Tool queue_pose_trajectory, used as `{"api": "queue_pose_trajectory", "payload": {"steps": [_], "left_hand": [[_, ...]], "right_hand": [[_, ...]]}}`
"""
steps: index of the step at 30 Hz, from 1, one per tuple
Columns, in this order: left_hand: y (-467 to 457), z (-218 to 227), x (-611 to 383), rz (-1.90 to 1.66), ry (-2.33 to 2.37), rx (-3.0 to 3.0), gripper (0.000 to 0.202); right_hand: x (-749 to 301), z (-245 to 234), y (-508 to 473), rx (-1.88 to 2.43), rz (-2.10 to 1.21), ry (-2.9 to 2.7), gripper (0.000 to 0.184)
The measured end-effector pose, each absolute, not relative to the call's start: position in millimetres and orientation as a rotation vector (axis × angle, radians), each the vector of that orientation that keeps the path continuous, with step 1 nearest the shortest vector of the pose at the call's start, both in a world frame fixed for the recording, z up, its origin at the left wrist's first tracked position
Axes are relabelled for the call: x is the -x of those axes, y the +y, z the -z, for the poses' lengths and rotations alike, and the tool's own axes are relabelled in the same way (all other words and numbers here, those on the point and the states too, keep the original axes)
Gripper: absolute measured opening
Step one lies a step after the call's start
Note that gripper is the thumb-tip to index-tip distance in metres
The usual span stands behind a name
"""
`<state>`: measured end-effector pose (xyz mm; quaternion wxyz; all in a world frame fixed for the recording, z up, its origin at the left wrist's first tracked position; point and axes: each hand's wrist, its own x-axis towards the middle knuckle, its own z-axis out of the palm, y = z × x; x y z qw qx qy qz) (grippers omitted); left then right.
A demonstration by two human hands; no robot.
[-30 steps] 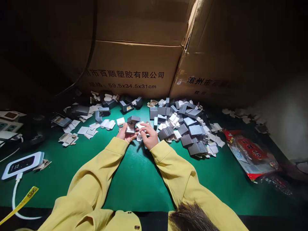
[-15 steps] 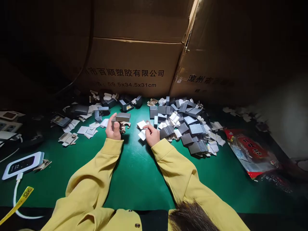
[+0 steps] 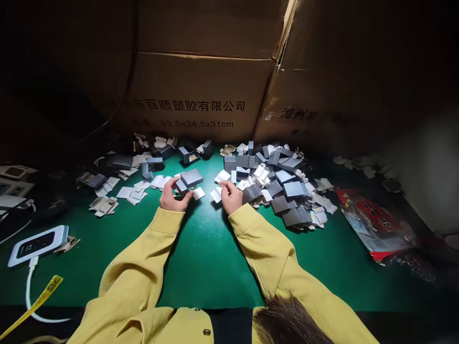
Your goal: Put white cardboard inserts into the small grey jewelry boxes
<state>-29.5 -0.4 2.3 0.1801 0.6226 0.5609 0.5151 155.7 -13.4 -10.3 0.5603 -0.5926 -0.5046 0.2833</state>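
My left hand point(image 3: 172, 198) is closed round a small grey hinged box point(image 3: 189, 180), its lid tilted up, held just above the green table mat point(image 3: 201, 258). A white card piece point(image 3: 198, 193) lies just right of the box. My right hand point(image 3: 229, 197) rests on the mat with its fingers pinched on a small white paper insert point(image 3: 217, 194). Right of that hand is a heap of grey boxes point(image 3: 283, 191) mixed with white inserts. Both sleeves are yellow.
Large cardboard cartons point(image 3: 201, 95) wall off the back. Loose white inserts point(image 3: 125, 193) and more open boxes point(image 3: 158, 160) lie at the left. A white device with a cable point(image 3: 38, 241) sits at the far left, and a red snack bag point(image 3: 376, 224) at the right.
The two hands, together on one box a second ago, have come apart. The left one carried the box leftward and tilted it; the right one lowered to the mat with a white insert.
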Motion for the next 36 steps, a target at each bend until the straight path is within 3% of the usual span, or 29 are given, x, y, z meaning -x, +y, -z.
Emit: {"api": "queue_pose_trajectory", "payload": {"steps": [2,5,10,16,36], "left_hand": [[-2,0,24,-1.514,1.340,-1.418,0.060],[0,5,13,-1.320,1.041,-0.932,0.053],[5,10,6,-1.019,0.955,-0.515,0.034],[2,7,8,-0.888,0.910,-0.569,0.041],[-4,1,4,-0.791,0.868,-0.715,0.034]], "right_hand": [[-153,11,-13,1.315,-0.746,-1.179,0.029],[-150,15,-11,1.161,-0.922,-1.159,0.039],[-151,18,-11,1.084,-0.998,-1.176,0.040],[-149,15,-19,1.125,-0.800,-1.189,0.033],[-146,15,-23,1.257,-0.501,-1.452,0.032]]}}
